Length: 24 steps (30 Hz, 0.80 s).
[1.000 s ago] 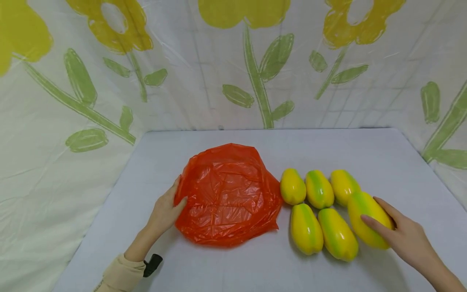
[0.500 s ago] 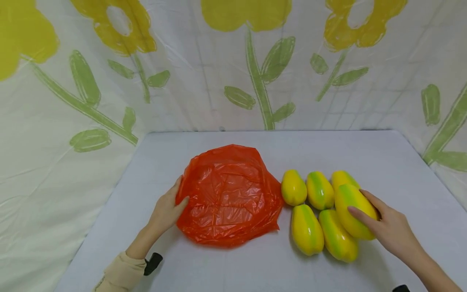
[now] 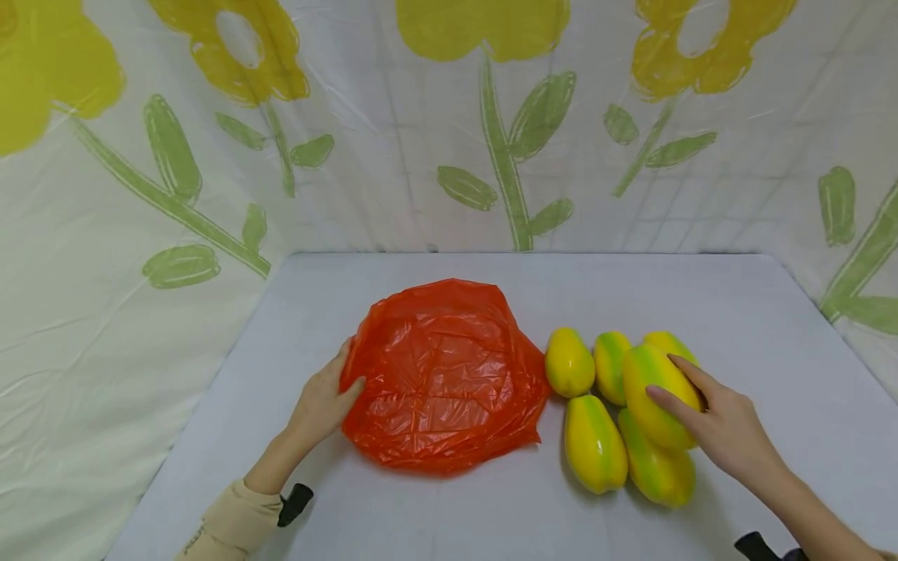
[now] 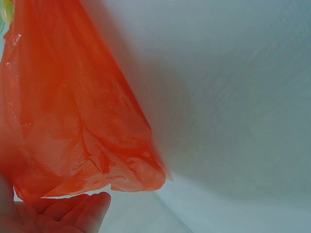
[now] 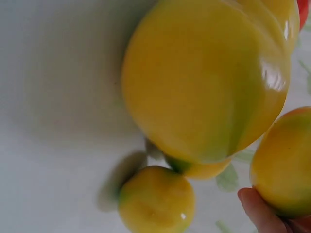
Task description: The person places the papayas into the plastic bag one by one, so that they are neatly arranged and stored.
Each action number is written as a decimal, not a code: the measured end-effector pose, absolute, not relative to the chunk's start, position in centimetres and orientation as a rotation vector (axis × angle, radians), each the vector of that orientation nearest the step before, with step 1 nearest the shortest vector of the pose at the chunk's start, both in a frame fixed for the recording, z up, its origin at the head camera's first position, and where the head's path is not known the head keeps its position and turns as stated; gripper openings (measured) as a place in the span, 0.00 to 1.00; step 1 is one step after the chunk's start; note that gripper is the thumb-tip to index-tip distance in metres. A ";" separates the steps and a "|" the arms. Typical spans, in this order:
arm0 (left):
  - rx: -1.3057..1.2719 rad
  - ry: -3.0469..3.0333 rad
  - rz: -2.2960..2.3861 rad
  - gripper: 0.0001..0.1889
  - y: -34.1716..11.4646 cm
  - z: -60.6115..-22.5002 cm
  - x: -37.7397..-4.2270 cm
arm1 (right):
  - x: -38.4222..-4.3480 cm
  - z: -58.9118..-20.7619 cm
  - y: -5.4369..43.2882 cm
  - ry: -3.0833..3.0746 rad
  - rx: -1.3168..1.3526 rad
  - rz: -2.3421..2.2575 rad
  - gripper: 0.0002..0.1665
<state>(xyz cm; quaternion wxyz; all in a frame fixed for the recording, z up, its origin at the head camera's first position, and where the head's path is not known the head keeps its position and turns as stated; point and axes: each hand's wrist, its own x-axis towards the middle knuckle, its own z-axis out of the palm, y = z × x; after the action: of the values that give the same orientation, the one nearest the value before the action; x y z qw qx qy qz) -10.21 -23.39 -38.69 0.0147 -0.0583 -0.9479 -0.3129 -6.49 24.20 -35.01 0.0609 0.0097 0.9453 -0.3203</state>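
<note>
A red plastic bag [image 3: 445, 374] stands with its mouth spread wide on the table. My left hand [image 3: 321, 405] holds its left rim, thumb over the edge and fingers outside; in the left wrist view fingertips [image 4: 99, 204] show beneath the film. On the right, my right hand [image 3: 737, 428] grips a yellow papaya [image 3: 655, 393] with a green stripe, raised over the others. Several more papayas lie in two rows right of the bag, among them a front one [image 3: 595, 444] and a back left one [image 3: 569, 362]. The held papaya partly hides its neighbours.
The white-covered table [image 3: 491, 514] runs back to a pale curtain [image 3: 365, 179] printed with yellow flowers. Dark wrist straps or mounts show at both wrists. The bag's right corner touches or nearly touches the back left papaya.
My right hand has carried the papaya leftward and slightly back, from the right end of the group to over its middle right. My left hand keeps its hold on the bag rim.
</note>
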 end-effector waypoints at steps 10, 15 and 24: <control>-0.163 -2.960 -0.964 0.35 -23.7 -38.7 -10.1 | -7.1 -34.8 21.8 2.837 0.011 -0.996 0.47; -0.163 -2.957 -0.971 0.35 -23.8 -38.6 -10.1 | -7.3 -34.8 20.7 2.819 -0.017 -1.076 0.46; -0.178 -2.941 -0.980 0.35 -23.8 -38.9 -10.1 | -7.9 -34.6 18.1 2.817 -0.072 -1.148 0.45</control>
<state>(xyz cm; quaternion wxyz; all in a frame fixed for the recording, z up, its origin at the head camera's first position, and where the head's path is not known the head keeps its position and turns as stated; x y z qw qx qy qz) -10.08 -23.78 -38.88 0.0180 -0.0574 -0.9470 -0.3157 -7.91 18.13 -34.58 0.0495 -0.0235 0.9246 -0.3769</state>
